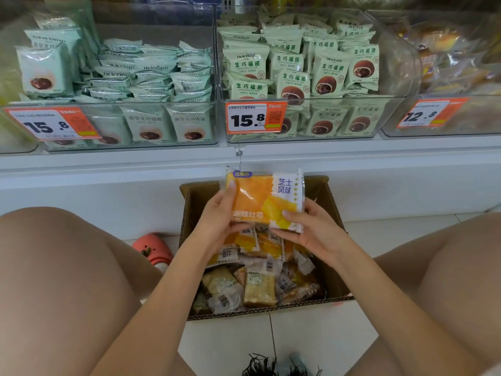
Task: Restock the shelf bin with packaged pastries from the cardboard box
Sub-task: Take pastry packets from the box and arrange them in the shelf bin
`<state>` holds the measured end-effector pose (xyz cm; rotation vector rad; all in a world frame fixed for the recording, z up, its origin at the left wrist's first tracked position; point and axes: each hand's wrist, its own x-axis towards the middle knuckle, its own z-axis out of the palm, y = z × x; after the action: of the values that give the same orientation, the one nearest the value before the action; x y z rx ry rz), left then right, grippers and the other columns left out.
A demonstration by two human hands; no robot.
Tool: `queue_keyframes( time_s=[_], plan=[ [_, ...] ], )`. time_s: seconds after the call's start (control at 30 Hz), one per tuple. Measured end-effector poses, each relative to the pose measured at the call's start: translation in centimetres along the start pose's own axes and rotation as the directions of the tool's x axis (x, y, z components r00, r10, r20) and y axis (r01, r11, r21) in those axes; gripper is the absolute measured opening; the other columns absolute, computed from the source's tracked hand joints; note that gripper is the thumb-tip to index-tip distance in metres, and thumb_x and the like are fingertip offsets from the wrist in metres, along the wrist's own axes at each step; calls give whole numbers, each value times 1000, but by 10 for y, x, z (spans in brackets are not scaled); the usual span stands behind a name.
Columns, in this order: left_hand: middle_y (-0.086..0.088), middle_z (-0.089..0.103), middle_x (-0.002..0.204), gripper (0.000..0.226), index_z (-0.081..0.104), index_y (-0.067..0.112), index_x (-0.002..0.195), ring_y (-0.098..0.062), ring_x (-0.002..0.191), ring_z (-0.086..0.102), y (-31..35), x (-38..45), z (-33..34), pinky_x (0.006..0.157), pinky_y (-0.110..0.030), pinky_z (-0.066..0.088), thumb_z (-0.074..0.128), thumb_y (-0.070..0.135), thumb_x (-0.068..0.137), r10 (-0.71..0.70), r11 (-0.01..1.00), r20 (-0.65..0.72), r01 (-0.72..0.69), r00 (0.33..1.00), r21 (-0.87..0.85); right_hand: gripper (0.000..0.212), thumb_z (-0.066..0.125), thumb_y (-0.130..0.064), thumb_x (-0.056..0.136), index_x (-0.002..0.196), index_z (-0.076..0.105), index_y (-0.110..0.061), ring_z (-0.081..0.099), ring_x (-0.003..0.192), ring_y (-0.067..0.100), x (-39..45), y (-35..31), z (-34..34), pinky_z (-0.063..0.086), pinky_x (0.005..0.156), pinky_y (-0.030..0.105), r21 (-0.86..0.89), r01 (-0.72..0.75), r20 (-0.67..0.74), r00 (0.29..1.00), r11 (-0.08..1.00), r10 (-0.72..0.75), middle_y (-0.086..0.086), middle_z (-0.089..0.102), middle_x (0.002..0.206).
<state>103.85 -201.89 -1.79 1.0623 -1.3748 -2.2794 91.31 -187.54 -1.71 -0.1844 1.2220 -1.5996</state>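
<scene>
An orange and white packaged pastry [260, 196] is held upright above the open cardboard box [332, 202] on the floor. My left hand [219, 215] grips its left edge, thumb on the front. My right hand [309, 229] grips its lower right corner. More packaged pastries [257, 280] lie loose in the box below. At the far right of the shelf stands a clear bin [461, 118] of yellowish bread packs with a 12.8 price tag.
Two clear bins hold green packs: left bin [130, 145] and middle bin [306, 137], each tagged 15.8. A white shelf ledge [122, 164] runs below them. My bare knees flank the box. A pink slipper [153, 248] lies left of it on the tiled floor.
</scene>
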Motion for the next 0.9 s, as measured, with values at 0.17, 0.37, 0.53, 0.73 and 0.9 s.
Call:
queue_keyframes(
  time_s=[0.17,0.37,0.53,0.73,0.9],
  plan=[
    [-10,72,92,48,62,19,99,-19,86,71,5,-1,-5,69,-38,60,26,52,98,132,971,-48,-119,990,208,54,71,-25,73,123,52,-20,69,93,26,1,-21,0,57,72,41,-270,69,-27,997,960,-79,11,67,111],
    [-11,58,64,59,57,0,78,-22,64,61,26,-10,14,64,-28,54,23,43,102,258,849,70,-261,963,459,52,73,-35,75,125,59,-37,64,106,28,-6,-68,6,55,85,43,-559,101,223,974,823,32,7,62,123],
    [-3,56,55,59,55,5,64,-12,53,54,92,-16,44,58,-22,43,29,44,100,301,751,183,-351,936,559,45,73,-24,72,114,64,-37,59,116,13,-27,-114,23,52,93,34,-597,240,191,969,765,-156,-7,59,129],
    [-4,66,55,50,64,0,72,-15,48,65,221,-19,98,43,-25,53,38,32,100,354,682,355,-499,865,535,51,82,-33,60,109,69,-36,64,109,23,-72,-249,18,53,90,43,-668,359,137,920,652,-367,2,65,122],
    [-14,71,74,46,70,7,79,-28,62,69,332,-20,182,46,-26,52,39,35,99,622,376,489,-781,612,499,55,78,-40,68,120,64,-28,66,95,7,-103,-386,25,55,81,29,-699,543,-13,640,465,-768,-5,69,112]
  ],
)
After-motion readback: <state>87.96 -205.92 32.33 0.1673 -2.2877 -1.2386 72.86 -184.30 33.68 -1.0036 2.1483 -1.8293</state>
